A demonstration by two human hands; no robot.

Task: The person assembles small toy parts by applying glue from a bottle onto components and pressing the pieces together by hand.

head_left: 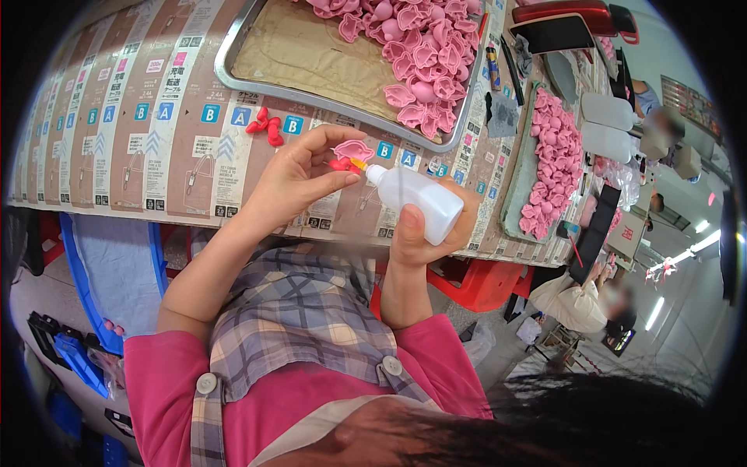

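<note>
Between the fingertips of my left hand (289,180) is a small pink shell-shaped piece (354,149), with a small red piece (340,165) just below it. My right hand (426,233) grips a translucent white squeeze bottle (420,201), tilted with its nozzle toward my left hand. The bottle's orange tip (358,163) meets the pieces there; whether any liquid comes out is too small to tell. Several glossy red pieces (266,124) lie on the table beyond my left wrist.
A metal tray (227,58) lined with brown paper stands at the far side, heaped with pink pieces (428,70). To its right, another tray (510,210) holds more. Pens (493,68) and a dark phone-like slab (552,33) lie nearby. Other people are at the right.
</note>
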